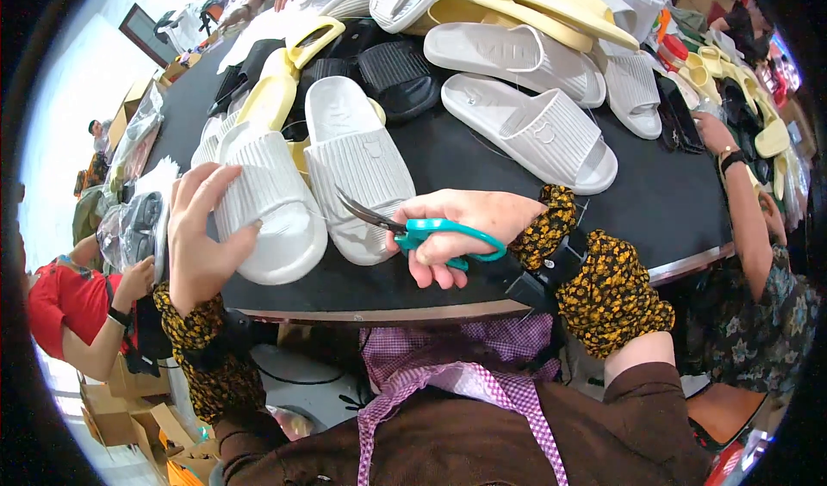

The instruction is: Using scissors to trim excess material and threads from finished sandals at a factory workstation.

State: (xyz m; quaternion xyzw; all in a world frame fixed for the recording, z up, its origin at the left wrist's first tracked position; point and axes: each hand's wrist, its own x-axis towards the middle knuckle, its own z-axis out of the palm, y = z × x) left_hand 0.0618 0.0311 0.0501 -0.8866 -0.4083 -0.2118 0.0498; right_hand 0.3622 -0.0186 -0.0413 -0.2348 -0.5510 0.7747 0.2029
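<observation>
My left hand [205, 232] grips the side of a white slide slipper [289, 240], fingers over its ribbed strap and thumb on the near side. My right hand [469, 219] is closed round a pair of scissors [431, 226] with teal handles. Their curved dark blades are parted and point left, over a second white slide slipper [366, 180]. Both slippers lie on the black table with their toe ends toward me. A thin clear thread appears to run near the blade tips, too fine to trace fully.
Several white, yellow and black slippers are piled at the back, including a white slipper [530, 133] at right. The black tabletop [478, 227] ends in a pale edge before me. People work at left, in a red shirt [65, 301], and right, with a dark wristband [732, 159].
</observation>
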